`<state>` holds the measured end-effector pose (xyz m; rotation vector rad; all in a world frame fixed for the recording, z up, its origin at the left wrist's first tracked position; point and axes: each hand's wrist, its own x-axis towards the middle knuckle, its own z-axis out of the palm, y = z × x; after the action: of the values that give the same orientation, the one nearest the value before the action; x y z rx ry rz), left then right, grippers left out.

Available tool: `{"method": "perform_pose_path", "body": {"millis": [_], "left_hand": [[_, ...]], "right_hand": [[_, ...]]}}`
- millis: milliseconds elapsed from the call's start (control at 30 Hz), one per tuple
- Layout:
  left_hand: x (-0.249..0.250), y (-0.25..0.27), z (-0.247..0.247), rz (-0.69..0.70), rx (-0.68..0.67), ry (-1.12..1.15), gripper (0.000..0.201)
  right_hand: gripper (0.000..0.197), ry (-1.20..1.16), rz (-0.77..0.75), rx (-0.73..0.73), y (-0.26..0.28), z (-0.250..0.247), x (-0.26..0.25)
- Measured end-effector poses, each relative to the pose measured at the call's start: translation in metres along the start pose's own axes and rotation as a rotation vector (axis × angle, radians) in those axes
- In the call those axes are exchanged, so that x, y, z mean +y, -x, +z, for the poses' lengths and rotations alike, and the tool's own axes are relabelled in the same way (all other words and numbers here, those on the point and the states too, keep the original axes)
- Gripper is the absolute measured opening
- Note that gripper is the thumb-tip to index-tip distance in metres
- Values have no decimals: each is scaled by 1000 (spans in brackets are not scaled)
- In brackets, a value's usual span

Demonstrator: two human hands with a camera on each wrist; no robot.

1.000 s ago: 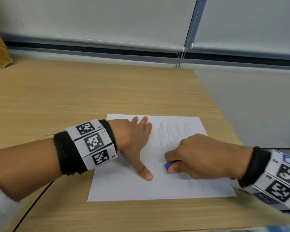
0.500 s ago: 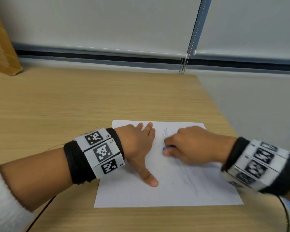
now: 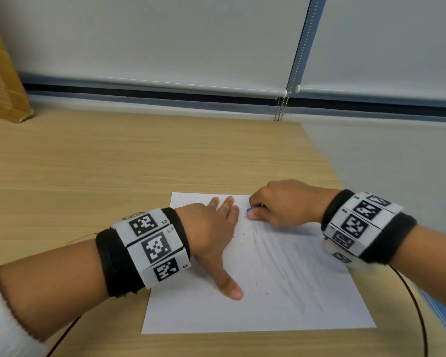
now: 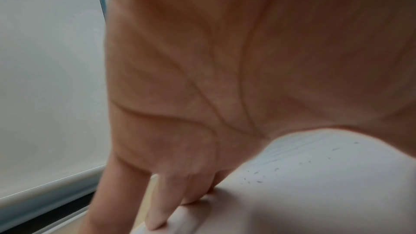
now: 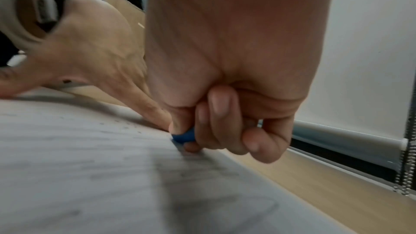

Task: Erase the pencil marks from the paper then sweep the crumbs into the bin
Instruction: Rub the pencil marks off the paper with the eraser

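The paper (image 3: 281,300) lay on the wooden table (image 3: 113,171), in the lower centre of the head view, with its long side running away from the person. Faint grey pencil marks (image 3: 276,256) crossed its middle and right part, and small dark crumbs (image 3: 242,235) were spread near the left hand and in the upper left corner of the sheet.

The left hand (image 3: 214,228) was flat on the left part of the paper, palm down. Its fingers (image 3: 227,204) were straight and pointed toward the upper edge of the sheet, and the thumb was stretched wide toward the bottom of the frame, with the tip pressed on the paper. This hand held nothing; it only pressed the sheet. In the left wrist view the palm (image 4: 225,77) filled most of the frame, and the fingertips (image 4: 157,220) touched the far edge of the paper (image 4: 315,193).

The right hand (image 3: 283,202) came in from the right side of the frame and stood near the upper edge of the paper, just beside the left fingers. Its fingers were curled tightly into a fist around a small blue eraser (image 3: 251,208). In the right wrist view the eraser (image 5: 183,135) was pinched between the thumb and the curled fingers (image 5: 216,113), and its lower end touched the paper (image 5: 90,166).

Both wrists wore black bands with white printed markers (image 3: 155,246). A brown cardboard box (image 3: 0,81) stood at the upper left of the head view.
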<state>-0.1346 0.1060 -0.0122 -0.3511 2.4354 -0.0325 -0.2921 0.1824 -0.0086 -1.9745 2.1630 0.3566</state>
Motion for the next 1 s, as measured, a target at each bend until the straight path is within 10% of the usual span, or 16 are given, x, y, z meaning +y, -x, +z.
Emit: {"method": "perform_pose_path", "body": {"millis": [567, 1000], "left_hand": [[0, 2, -2, 14, -6, 9, 147], [-1, 0, 0, 14, 4, -2, 148]], "right_hand": [[39, -61, -79, -150, 10, 4, 1], [35, -18, 80, 56, -8, 2, 20]]}}
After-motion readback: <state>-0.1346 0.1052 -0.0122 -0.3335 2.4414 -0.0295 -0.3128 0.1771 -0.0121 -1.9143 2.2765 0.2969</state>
